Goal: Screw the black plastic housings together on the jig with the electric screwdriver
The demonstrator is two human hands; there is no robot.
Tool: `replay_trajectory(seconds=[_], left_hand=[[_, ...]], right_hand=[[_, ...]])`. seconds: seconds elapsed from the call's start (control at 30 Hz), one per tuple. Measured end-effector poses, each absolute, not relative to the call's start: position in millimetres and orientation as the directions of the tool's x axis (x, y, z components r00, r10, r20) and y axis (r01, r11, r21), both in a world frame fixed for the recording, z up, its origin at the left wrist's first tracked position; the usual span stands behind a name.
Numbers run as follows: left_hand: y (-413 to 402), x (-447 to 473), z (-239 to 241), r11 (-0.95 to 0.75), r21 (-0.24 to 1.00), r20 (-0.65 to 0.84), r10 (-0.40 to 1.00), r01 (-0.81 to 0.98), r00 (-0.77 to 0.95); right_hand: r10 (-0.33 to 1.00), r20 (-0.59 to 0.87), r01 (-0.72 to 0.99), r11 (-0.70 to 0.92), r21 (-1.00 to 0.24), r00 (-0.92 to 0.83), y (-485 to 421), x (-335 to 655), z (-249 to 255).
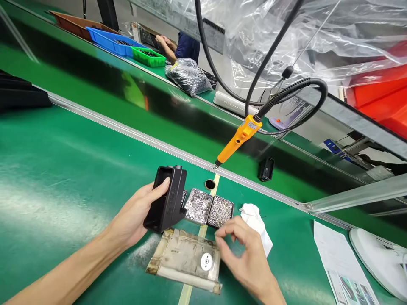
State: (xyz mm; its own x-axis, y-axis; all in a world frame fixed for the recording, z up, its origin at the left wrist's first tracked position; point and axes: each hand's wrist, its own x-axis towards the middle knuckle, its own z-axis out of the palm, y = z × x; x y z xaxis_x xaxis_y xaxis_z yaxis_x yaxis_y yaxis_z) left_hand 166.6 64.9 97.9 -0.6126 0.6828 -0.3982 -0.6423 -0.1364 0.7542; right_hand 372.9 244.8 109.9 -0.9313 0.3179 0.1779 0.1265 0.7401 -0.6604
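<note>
My left hand (135, 216) holds a black plastic housing (165, 198) upright over the green table, its open side turned to the left. My right hand (243, 250) hovers just below a small tray of screws (220, 212), thumb and fingers pinched together; whether something tiny sits between them I cannot tell. Beside that tray stands a tray of washers (199, 206). Under both hands lies a worn taped pad (186, 258) with a white round disc (206, 261) on it.
An orange electric screwdriver (238, 139) hangs on a black cable above the conveyor belt (133, 101). A white cloth (256, 220), a small black part (266, 169), paper sheets (341, 262), a white device (380, 258). Far back, another person's hand (165, 44), bins and a bag of parts (187, 76).
</note>
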Motion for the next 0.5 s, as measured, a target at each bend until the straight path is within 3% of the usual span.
replay_trajectory(seconds=[0.07,0.17,0.5], left_hand=[[64.7,165.8,97.6,-0.138,0.754,-0.389,0.694,-0.643,-0.606],[63.7,165.1,97.7,-0.15,0.758,-0.37,0.703,-0.635,-0.607],[61.8,170.8,107.1,-0.151,0.743,-0.392,0.691,-0.652,-0.607]], right_hand=[[0.25,0.182,0.046,0.696,-0.716,-0.951,231.3,384.3,111.6],[0.184,0.222,-0.018,0.73,-0.683,-0.958,219.9,393.6,107.1],[0.162,0.223,-0.026,0.753,-0.657,-0.961,220.5,395.6,107.3]])
